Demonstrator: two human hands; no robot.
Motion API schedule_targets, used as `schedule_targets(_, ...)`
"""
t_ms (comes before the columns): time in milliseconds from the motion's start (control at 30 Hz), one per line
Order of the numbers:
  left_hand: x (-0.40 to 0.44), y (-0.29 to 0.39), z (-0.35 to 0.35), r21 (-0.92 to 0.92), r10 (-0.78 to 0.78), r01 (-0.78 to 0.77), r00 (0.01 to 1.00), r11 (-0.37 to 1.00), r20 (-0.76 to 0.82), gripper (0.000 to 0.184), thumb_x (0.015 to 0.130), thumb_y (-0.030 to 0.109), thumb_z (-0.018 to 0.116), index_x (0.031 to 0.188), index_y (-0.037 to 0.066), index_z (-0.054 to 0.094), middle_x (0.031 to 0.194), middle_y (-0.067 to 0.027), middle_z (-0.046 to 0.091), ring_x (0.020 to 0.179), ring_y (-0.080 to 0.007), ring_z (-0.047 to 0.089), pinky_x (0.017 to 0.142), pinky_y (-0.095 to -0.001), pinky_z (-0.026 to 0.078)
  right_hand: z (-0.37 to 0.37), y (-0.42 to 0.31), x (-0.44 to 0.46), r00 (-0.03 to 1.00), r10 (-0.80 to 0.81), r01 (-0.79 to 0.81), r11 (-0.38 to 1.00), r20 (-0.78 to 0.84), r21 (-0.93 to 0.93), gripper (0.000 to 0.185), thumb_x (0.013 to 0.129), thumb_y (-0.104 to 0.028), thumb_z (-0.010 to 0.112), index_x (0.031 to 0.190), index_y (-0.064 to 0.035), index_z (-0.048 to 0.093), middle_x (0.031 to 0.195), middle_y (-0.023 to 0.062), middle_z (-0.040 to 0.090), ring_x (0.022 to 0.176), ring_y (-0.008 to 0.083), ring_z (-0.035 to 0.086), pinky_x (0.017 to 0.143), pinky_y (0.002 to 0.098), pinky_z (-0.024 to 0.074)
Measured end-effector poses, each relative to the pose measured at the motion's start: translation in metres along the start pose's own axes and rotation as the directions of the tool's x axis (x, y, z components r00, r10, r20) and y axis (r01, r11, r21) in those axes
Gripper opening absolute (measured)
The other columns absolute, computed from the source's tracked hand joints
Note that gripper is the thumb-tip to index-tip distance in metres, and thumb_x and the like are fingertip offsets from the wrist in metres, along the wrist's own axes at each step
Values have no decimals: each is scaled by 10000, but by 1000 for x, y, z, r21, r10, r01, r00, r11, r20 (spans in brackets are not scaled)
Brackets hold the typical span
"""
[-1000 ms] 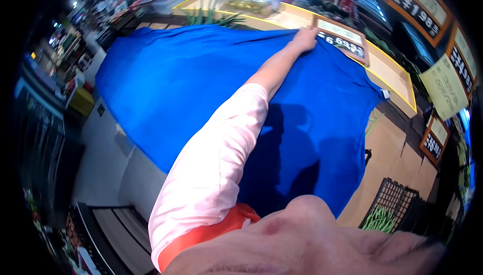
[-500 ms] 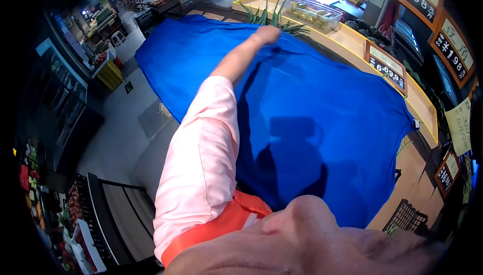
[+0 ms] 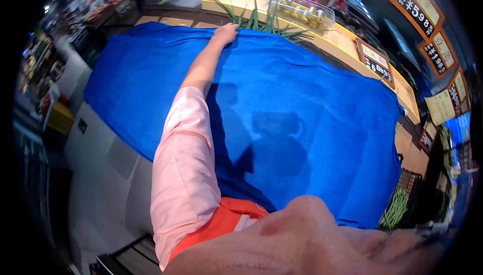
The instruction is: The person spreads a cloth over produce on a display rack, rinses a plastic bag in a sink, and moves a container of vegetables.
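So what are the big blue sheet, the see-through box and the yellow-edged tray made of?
The blue sheet looks like soft, dull cloth: it wrinkles. The box seems hard, shiny plastic, clear with bright glints. The tray looks smooth and pale, maybe wood or painted board.

The sheet [image 3: 312, 104] is blue cloth – matt, mostly smooth, softly creased near its far edge. Clear, glossy plastic forms the tub [image 3: 302, 12]; the tray [image 3: 347, 38] looks like pale, matt wood with yellow edging – the note [image 3: 439, 108] is yellow paper.
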State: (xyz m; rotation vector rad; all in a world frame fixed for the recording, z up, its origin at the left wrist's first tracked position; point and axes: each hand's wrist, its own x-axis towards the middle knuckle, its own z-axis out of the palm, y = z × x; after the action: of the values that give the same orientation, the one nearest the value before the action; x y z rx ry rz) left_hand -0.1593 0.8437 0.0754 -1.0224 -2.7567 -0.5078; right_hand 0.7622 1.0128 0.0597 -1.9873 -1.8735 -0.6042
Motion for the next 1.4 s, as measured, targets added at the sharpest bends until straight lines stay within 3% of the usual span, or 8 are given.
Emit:
schedule_targets(267,62,-7,6,-104,124,-122,992,987,20,108,746,164,606,838,131,653,816,-143,649,830,-306,628,752,-424,487,-78,-58,-121,986,93,-82,993,139,-81,347,880,-375,490,814,-59,617,717,196,621,674,408,589,589,509,446)
schedule_targets(300,73,-2,-3,-186,23,-9,997,982,76,210,816,218,490,947,167,646,982,-174,623,948,-359,585,841,-447,461,-87,-62,-129,975,130,-113,989,182,-101,351,877,-375,494,813,-52,616,717,198,621,675,409,589,592,511,446)
schedule_targets(400,109,8,-27,-338,-58,-113,888,934,-456,203,848,225,451,957,108,577,915,-207,616,884,-410,575,755,-498,450,-107,-69,-156,968,172,-160,984,185,-77,349,872,-353,507,781,-31,605,698,212,608,664,417,579,585,507,440)
schedule_targets(467,126,17,-46,-385,-112,-129,832,914,-544,169,850,228,494,910,81,551,875,-220,615,861,-419,574,731,-493,447,-122,-72,-173,961,200,-188,979,190,-83,341,869,-341,515,772,-26,603,690,224,598,661,418,576,581,500,436)
schedule_targets(833,84,56,20,-58,84,-93,986,994,-141,349,673,166,624,988,32,557,1019,-229,567,967,-375,569,761,-466,491,-136,-95,-230,862,297,-300,952,411,-59,326,847,-350,519,859,-45,633,813,211,615,803,394,578,701,458,458)
schedule_targets(967,89,44,67,242,118,-64,970,968,-214,220,861,194,443,1032,101,547,1127,-180,508,949,-405,560,723,-473,517,-151,-105,-235,860,336,-335,940,383,-73,313,828,-322,551,823,-19,631,764,220,616,767,387,601,692,446,475)
schedule_targets(1200,85,76,47,289,161,-105,971,951,-177,236,808,213,521,1003,91,573,1095,-180,512,945,-388,572,728,-484,505,-124,-66,-259,820,383,-412,911,425,-25,252,786,-292,585,828,-52,648,724,202,623,739,365,615,675,441,482)
schedule_targets(1400,-33,225,-29,110,648,-639,750,761,-131,289,796,198,575,1062,86,592,1152,-151,529,1008,-344,551,802,-430,474,-96,-19,-277,783,335,-421,906,524,51,242,792,-296,574,823,-63,635,755,180,637,735,359,618,671,437,490)
